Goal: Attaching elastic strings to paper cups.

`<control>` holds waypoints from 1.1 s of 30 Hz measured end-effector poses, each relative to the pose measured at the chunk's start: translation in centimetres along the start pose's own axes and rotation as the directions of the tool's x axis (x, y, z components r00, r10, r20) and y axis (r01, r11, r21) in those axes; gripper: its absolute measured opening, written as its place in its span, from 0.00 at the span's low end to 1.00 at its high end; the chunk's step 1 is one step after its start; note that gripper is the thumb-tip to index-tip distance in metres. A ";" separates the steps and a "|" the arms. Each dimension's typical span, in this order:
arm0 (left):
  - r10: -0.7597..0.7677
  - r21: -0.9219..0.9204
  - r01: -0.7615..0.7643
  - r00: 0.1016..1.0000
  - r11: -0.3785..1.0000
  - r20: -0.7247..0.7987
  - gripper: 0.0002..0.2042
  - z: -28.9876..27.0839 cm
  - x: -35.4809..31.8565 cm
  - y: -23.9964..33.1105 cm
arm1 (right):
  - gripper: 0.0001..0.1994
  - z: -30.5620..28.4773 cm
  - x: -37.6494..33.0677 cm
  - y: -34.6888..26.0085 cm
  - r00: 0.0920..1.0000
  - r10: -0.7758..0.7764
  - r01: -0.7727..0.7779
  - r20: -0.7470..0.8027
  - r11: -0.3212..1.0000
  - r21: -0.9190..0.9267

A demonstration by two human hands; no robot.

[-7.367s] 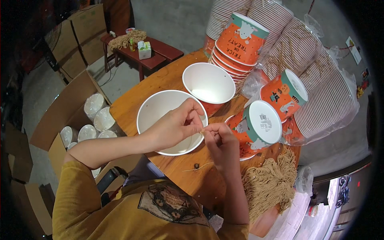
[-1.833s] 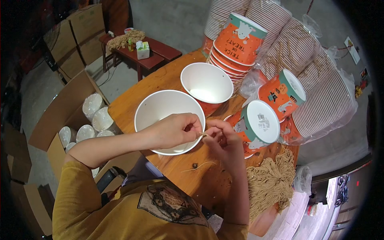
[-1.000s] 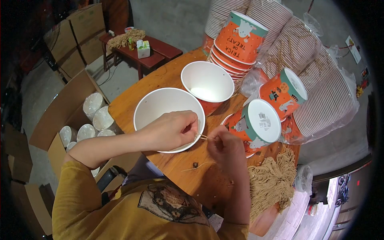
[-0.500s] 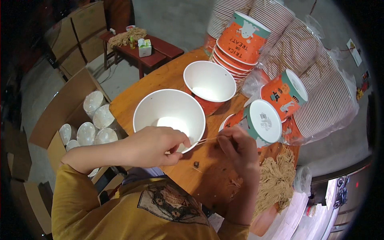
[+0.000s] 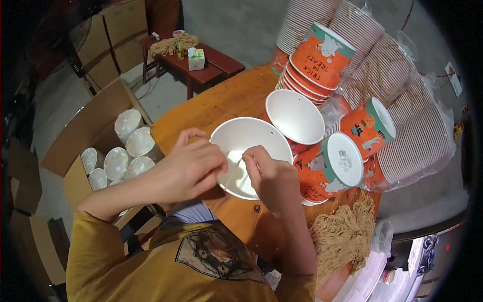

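A white-lined paper tub (image 5: 250,136) tilts toward me on the wooden table (image 5: 226,100). My left hand (image 5: 188,166) grips its near rim. My right hand (image 5: 269,176) is beside it, fingers pinched on a thin tan cord that runs into the tub's mouth. A second open tub (image 5: 294,116) stands just behind. A bundle of tan cords (image 5: 344,236) lies on the table to the right of my right arm.
Stacks of orange printed tubs (image 5: 319,60) and tubs lying on their sides (image 5: 342,161) fill the right of the table, with tall striped stacks (image 5: 412,131) behind. A cardboard box (image 5: 95,131) holding several tubs sits on the floor at left. A red bench (image 5: 211,65) stands beyond.
Both hands moved apart and down along the cord half a second ago, then came back together at the tub's near rim. The tub now tilts more toward me.
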State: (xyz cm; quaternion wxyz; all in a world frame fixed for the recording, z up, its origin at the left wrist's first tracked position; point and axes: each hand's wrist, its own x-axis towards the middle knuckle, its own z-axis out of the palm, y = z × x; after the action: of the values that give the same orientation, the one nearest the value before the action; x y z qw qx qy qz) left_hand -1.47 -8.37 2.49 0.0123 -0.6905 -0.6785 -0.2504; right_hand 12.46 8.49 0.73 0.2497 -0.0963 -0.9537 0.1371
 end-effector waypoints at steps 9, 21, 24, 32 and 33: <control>-0.275 -0.224 0.240 0.951 0.945 -0.143 0.07 3.6 2.0 0.4 | 0.07 1.0 0.5 -0.2 0.994 0.113 -0.111 -0.006 0.985 0.133; -0.075 -0.154 0.044 0.977 0.987 -0.199 0.10 2.5 0.2 0.7 | 0.07 1.0 0.5 1.4 0.988 0.120 -0.130 -0.096 0.985 -0.110; 0.083 -0.111 -0.109 0.973 0.988 -0.217 0.12 2.9 0.2 0.6 | 0.08 1.0 0.6 1.1 0.988 0.104 -0.116 -0.110 0.988 -0.103; 0.289 0.041 -0.288 0.957 0.957 -0.028 0.09 2.6 -0.1 0.6 | 0.06 1.5 0.3 1.3 0.993 0.051 -0.072 -0.102 0.975 -0.210; 0.290 0.041 -0.288 0.957 0.957 -0.028 0.09 2.4 0.0 0.6 | 0.06 1.5 0.3 1.3 0.993 0.051 -0.072 -0.103 0.975 -0.211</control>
State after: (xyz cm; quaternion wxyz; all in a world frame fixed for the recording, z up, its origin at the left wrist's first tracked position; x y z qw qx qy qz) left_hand -0.07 -7.61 0.61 0.0729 -0.7776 -0.5745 -0.2451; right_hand 11.64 9.49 -0.84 0.2797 -0.1586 -0.9462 0.0365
